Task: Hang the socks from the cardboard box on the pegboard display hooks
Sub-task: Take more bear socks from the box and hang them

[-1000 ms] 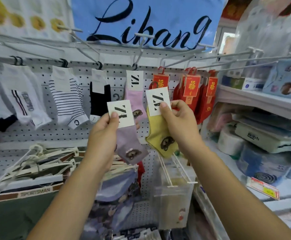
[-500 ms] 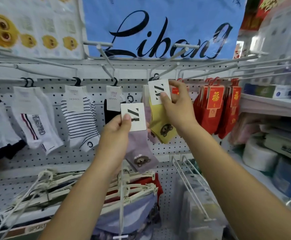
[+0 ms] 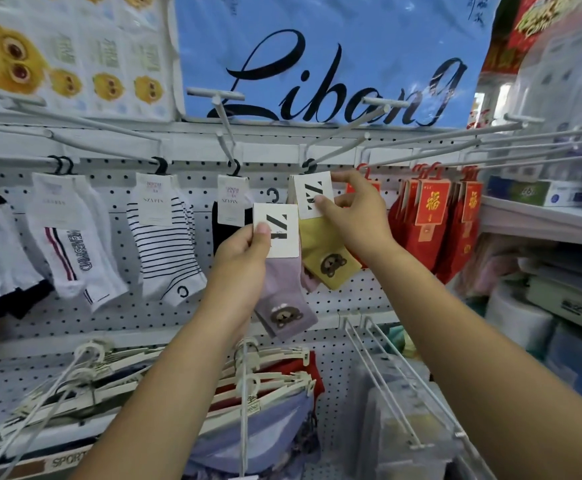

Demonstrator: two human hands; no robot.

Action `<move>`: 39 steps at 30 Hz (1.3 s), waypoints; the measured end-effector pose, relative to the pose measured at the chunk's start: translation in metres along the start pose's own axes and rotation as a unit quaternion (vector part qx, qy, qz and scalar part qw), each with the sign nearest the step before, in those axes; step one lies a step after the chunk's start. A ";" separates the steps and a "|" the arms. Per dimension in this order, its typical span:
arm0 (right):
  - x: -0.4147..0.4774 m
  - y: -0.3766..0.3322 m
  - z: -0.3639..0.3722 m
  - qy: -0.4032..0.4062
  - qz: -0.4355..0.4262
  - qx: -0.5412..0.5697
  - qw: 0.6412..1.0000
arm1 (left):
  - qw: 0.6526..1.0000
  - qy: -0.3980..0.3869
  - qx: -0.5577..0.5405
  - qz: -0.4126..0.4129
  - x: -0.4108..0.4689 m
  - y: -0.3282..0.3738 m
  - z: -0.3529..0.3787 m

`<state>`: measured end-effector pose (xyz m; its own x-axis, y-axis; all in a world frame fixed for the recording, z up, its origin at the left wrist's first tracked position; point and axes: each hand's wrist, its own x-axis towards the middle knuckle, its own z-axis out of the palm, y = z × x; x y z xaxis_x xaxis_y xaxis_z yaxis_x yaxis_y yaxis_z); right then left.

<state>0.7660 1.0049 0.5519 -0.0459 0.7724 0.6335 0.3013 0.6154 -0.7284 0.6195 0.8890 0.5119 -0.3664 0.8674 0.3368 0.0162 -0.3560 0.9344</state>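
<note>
My left hand (image 3: 244,258) pinches the white card of a purple sock (image 3: 282,296) with a bear face, held in front of the white pegboard (image 3: 334,299). My right hand (image 3: 355,216) grips the card of a yellow bear sock (image 3: 324,251), its black hanger clip (image 3: 308,166) up at a white display hook (image 3: 345,133) below the blue sign. A pink sock (image 3: 308,282) peeks out behind the yellow one. The cardboard box is out of view.
White, striped (image 3: 165,251) and black socks hang on hooks to the left, red socks (image 3: 431,223) to the right. Long bare hooks (image 3: 379,372) jut out lower right. Hangers with underwear (image 3: 255,403) sit below. A shelf with packaged goods (image 3: 542,220) stands at the right.
My right hand lifted the yellow sock up to the hook under the sign. My left hand rose with the purple sock. My view tilted upward and moved closer.
</note>
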 end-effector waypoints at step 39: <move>0.000 -0.019 0.004 -0.015 -0.027 0.023 0.999 | 0.933 0.028 0.265 0.242 0.039 0.043 -0.036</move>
<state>0.7567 0.9945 0.5646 -0.0899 0.7418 0.6645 0.2534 0.6623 -0.7051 0.5723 0.8947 0.5604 -0.2437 0.6251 0.7415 0.6446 -0.4669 0.6054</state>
